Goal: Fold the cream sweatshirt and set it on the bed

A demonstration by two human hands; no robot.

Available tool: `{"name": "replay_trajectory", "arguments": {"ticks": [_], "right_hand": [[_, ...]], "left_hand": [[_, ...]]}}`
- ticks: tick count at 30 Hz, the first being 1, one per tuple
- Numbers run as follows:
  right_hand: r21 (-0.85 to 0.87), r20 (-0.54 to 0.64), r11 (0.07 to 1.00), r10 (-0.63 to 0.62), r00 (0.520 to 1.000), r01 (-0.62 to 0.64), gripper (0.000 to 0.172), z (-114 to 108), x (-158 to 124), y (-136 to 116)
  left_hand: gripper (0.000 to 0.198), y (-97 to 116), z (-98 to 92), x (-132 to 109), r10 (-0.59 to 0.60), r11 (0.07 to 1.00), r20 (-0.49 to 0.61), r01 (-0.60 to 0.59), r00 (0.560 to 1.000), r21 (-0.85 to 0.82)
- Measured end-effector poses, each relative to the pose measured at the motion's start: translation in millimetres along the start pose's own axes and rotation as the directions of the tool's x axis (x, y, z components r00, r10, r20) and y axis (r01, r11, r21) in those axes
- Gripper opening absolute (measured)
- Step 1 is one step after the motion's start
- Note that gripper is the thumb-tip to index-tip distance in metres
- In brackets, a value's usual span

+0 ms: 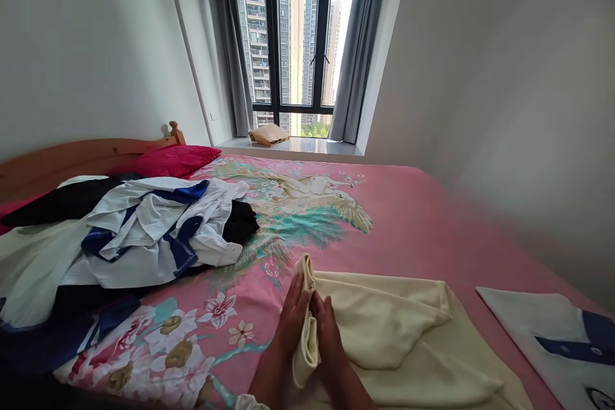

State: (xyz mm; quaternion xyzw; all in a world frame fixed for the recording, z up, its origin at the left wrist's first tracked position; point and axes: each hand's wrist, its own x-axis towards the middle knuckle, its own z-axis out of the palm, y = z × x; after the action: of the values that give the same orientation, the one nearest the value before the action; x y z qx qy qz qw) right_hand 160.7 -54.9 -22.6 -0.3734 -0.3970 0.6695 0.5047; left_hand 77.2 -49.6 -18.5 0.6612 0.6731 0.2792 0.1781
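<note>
Cloth [309, 344] pressed between left hand [293, 315] and right hand [329, 333], pink bedsheet [408, 224] beneath

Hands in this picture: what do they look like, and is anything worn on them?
The left hand and right hand are bare human hands, with no gloves, cables or markings visible. Whitish, gathered fabric, perhaps a cuff, shows at the left forearm; the right forearm shows no sleeve.

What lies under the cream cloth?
The cream cloth is spread on the pink sheet, visible beyond its far edge; whatever is directly beneath is covered. The left hand and right hand press a folded part between them.
</note>
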Motion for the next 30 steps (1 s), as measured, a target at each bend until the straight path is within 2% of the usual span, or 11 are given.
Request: {"name": "replay_trajectory", "arguments": {"ticks": [3, 5, 7, 9, 12, 14, 17, 22, 24, 27, 30], "right_hand": [[0.06, -0.143, 0.998, 0.039, 0.989, -0.031, 0.069, -37, -19, -7], [-0.004, -0.27, 0.999, -0.038, 0.962, 0.039, 0.067, -59, -28, -15], [-0.171, -0.322, 0.976, -0.184, 0.929, 0.134, 0.064, -69, -30, -25], [-0.344, -0.261, 0.911, -0.326, 0.909, 0.228, 0.06, -66, -23, -36], [-0.601, -0.017, 0.726, -0.429, 0.903, 0.333, 0.056, -44, 1, -44], [-0.815, 0.154, 0.506, -0.28, 0.947, 0.282, 0.056, -32, 20, -41], [-0.959, 0.203, 0.209, 0.025, 0.979, 0.193, 0.056, -31, 41, -28], [-0.969, 0.209, 0.146, 0.06, 0.976, 0.198, 0.056, -43, 51, -14], [-0.974, 0.192, 0.137, 0.061, 0.98, 0.182, 0.057, -42, 49, -16], [-0.981, 0.161, 0.118, 0.044, 0.986, 0.155, 0.059, -35, 39, -19], [-0.982, 0.167, 0.091, -0.004, 0.986, 0.167, 0.06, -31, 23, -15]], "left_hand": [[0.057, 13, 9.0, -2, 0.053, 0.995, 0.133, -0.064, 0.99, 0.074], [0.06, 16, 16.8, -8, 0.117, 0.977, 0.192, -0.148, 0.974, 0.156], [0.061, 17, 24.3, -11, 0.15, 0.955, 0.198, -0.194, 0.969, 0.223], [0.06, 19, 30.6, -10, 0.147, 0.941, 0.18, -0.194, 0.973, 0.279], [0.058, 27, 37.0, -12, 0.157, 0.915, 0.11, -0.186, 0.981, 0.357], [0.06, 33, 39.1, -23, 0.189, 0.9, 0.035, -0.188, 0.981, 0.393], [0.061, 38, 40.7, -54, 0.266, 0.89, 0.036, -0.26, 0.963, 0.374], [0.069, 40, 44.5, -109, 0.302, 0.912, 0.191, -0.342, 0.934, 0.228], [0.064, 35, 42.5, -123, 0.382, 0.894, 0.207, -0.417, 0.9, 0.162], [0.036, 14, 26.5, -129, 0.431, 0.893, 0.047, -0.434, 0.901, 0.119], [0.032, -19, -1.2, -113, 0.232, 0.968, -0.261, -0.196, 0.937, 0.158]]}}
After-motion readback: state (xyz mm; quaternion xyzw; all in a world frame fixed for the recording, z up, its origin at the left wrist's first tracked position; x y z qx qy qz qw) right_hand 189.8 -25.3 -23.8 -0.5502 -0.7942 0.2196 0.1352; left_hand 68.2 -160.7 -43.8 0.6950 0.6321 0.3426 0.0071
